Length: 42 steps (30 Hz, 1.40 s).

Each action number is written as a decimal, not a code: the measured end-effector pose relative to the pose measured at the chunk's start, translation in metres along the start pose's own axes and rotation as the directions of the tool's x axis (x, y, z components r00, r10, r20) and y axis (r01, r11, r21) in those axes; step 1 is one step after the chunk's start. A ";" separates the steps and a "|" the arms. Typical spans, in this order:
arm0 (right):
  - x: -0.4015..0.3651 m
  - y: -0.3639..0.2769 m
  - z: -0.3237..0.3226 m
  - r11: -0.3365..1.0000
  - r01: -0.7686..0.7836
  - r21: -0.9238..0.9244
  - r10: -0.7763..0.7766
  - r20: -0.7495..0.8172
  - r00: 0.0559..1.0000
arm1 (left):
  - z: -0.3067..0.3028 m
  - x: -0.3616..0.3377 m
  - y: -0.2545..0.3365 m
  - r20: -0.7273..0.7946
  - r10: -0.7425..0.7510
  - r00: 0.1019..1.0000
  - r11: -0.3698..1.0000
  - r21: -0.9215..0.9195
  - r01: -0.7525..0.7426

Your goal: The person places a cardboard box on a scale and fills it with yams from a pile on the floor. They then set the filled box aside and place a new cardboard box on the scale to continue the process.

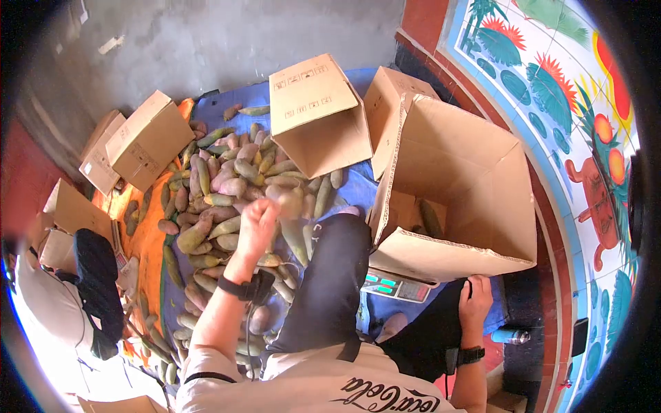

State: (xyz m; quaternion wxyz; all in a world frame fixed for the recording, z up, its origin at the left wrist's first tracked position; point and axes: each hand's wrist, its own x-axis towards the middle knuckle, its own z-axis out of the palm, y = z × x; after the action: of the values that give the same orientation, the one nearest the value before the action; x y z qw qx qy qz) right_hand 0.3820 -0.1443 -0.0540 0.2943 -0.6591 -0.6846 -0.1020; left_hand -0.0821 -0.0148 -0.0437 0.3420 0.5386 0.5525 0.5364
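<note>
My left hand [256, 224] is closed over the pile, its fingers bent around a motion-blurred, pale pinkish-green radish [290, 201]. Below it lies a long green radish [295, 241] with a pale tip. Around them spreads a heap of green and pinkish radishes [227, 186] on blue and orange sheeting. My right hand [476, 299] rests by my dark-trousered knee, fingers laid out near the bottom edge of a large open carton [468, 158]. Inside that carton a few green radishes [430, 219] show. It stands on a scale [396, 286] with lit green displays.
Another open carton [313, 89] leans behind the heap, and a carton [396, 103] stands beside it. More cartons [151, 138] stand at left. A person in a white top [55, 310] sits at far left. A painted tile wall [571, 138] borders the right.
</note>
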 end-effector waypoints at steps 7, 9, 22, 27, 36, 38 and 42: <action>-0.001 0.002 0.001 1.000 0.004 -0.005 -0.005 -0.019 1.000 | 0.064 0.042 0.174 0.029 0.372 0.928 0.735 -0.620 -0.276; -0.001 0.002 0.001 1.000 0.006 0.004 -0.006 -0.021 1.000 | 0.082 0.044 0.208 0.033 0.459 0.888 0.616 -0.732 -0.291; -0.002 0.002 -0.002 0.999 0.026 0.027 -0.025 -0.047 0.999 | 0.174 0.019 0.233 0.119 0.699 0.705 0.583 -0.666 -0.466; -0.002 0.000 -0.005 1.000 0.009 0.030 -0.008 -0.039 0.999 | 0.191 0.002 0.191 0.399 0.654 0.643 0.756 -0.381 -0.532; -0.004 0.003 -0.002 1.000 0.011 -0.017 -0.011 0.002 1.000 | 0.184 -0.024 0.167 0.511 0.755 0.410 0.388 0.156 -0.908; -0.004 0.004 -0.002 1.000 -0.002 -0.014 0.002 0.017 1.000 | 0.177 -0.025 0.165 0.343 0.825 0.449 0.432 0.130 -0.892; -0.005 0.005 -0.002 1.000 -0.004 -0.019 0.005 0.013 1.000 | 0.136 -0.029 0.148 0.269 0.802 0.533 0.525 0.109 -0.844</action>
State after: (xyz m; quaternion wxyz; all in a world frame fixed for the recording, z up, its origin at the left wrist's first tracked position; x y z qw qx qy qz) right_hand 0.3867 -0.1490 -0.0564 0.2839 -0.6639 -0.6840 -0.1035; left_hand 0.0869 -0.0348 0.0667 0.0327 0.8181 0.2534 0.5152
